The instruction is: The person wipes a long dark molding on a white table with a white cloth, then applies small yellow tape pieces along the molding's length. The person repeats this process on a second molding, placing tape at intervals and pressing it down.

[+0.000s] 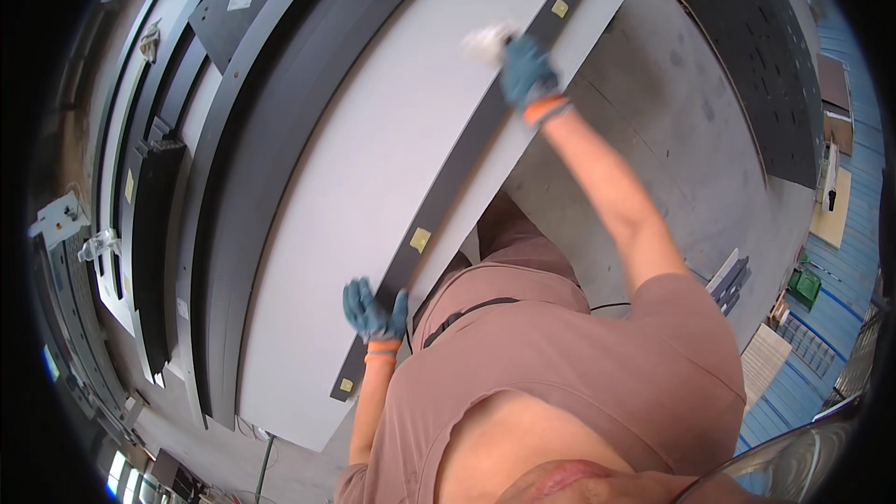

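A long dark grey strip [457, 159] lies slantwise across a white tabletop [364, 131] in front of me, with small yellowish square stickers along it. My left hand [371, 311], in a blue glove with an orange cuff, rests across the strip's near part, fingers stretched and thumb apart. Farther up, my right hand [529, 75], gloved alike, is closed on a white cloth [490, 41], which is blurred. The cloth is at the strip's left edge; whether it touches the strip I cannot tell.
Long dark grey panels [308, 103] lie stacked along the table's left side, beside a dark finned bundle [157, 224]. Across the floor on the right stands a large dark stack [761, 65]. A green bin [804, 286] is farther right, by a blue surface [845, 317].
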A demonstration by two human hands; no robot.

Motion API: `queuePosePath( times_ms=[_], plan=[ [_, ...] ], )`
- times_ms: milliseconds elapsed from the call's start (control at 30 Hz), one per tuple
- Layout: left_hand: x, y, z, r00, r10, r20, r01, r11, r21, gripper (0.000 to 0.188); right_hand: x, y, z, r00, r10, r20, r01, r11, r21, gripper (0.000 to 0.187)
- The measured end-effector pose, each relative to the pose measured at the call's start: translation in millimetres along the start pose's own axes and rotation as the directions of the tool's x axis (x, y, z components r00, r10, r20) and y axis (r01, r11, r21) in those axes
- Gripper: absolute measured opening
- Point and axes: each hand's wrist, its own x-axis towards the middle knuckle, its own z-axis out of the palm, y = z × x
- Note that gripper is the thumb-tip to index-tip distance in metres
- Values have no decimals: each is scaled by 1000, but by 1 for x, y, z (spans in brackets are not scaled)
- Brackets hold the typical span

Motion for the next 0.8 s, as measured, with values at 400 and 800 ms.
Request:
queuePosePath(
  times_ms=[400,800],
  plan=[
    [188,177,121,985,173,-15,-171,981,92,64,91,137,25,925,-373,69,303,837,455,31],
    [199,209,112,975,40,216,-91,969,228,73,323,384,-60,876,-255,410,463,198,-864,19]
  ],
)
